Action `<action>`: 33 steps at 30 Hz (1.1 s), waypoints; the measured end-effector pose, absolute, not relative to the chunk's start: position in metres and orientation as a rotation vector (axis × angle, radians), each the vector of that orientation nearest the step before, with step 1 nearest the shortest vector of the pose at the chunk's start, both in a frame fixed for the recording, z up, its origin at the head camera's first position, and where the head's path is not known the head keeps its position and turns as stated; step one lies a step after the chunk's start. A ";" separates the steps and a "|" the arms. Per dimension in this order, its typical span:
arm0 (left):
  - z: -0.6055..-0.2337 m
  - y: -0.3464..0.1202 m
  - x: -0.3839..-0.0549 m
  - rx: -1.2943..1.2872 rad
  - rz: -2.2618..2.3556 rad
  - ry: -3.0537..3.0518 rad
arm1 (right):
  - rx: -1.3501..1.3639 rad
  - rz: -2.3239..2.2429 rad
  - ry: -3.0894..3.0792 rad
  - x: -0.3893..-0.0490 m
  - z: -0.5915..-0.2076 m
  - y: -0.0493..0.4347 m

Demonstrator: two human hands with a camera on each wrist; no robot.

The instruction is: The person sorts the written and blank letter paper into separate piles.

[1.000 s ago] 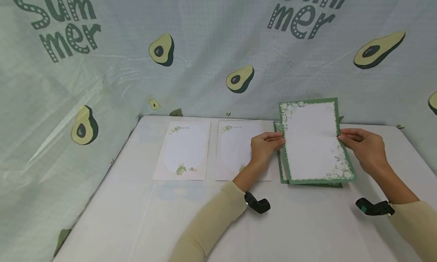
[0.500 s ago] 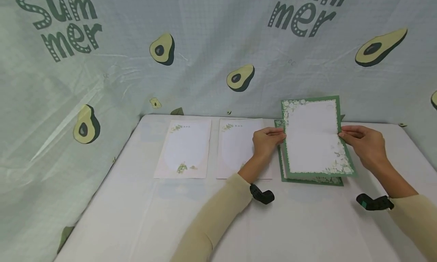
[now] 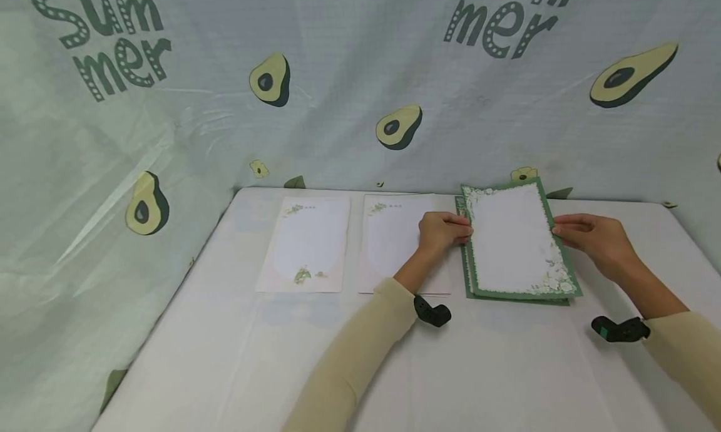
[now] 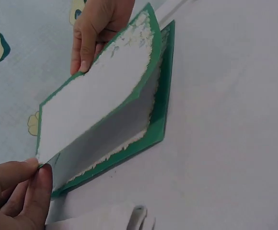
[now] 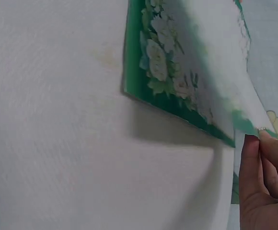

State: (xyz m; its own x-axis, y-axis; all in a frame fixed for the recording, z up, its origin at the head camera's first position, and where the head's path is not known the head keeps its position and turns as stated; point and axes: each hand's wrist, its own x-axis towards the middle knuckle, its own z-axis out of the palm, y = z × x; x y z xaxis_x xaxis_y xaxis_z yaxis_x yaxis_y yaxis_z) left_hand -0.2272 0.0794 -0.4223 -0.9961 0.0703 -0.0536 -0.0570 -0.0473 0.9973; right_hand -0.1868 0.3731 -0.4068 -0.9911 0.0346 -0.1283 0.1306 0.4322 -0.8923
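Note:
Both hands pinch one sheet of stationery paper [image 3: 509, 244], white with a green border and white flowers at two corners. My left hand [image 3: 442, 235] has its left edge between thumb and fingers, and my right hand [image 3: 597, 241] has the right edge. Below it lies a green-bordered stack [image 4: 165, 110] of the same design, its flowered corner [image 5: 158, 62] showing in the right wrist view. In the left wrist view the held sheet bows upward over the stack, with a gap between them.
Left of the hands lies a pale sheet stack [image 3: 388, 250] with a small plant print, partly covered by my left forearm. A similar pale sheet [image 3: 306, 244] is farther left. The white table [image 3: 338, 357] meets an avocado-print curtain [image 3: 332, 106] at its back edge.
The held sheet has come down toward the stack, its top edge lower and tilted now. My right hand has shifted slightly left and down; the left hand has barely moved.

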 end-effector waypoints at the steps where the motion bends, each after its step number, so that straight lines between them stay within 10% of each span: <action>1: -0.423 0.079 -0.227 0.022 2.183 2.118 | 0.159 -1.622 2.562 -0.187 -0.409 0.374; 33: -0.416 0.088 -0.236 -0.031 1.513 2.709 | 0.111 -1.501 2.584 -0.198 -0.421 0.371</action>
State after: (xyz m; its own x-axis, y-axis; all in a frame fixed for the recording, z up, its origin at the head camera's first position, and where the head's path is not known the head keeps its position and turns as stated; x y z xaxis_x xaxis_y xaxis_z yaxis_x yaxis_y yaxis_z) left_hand -0.2357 0.0880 -0.4157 -0.9990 0.0013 -0.0436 -0.0365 0.5243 0.8508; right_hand -0.1979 0.3707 -0.4214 -0.9858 -0.0117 -0.1672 0.1395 0.4964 -0.8568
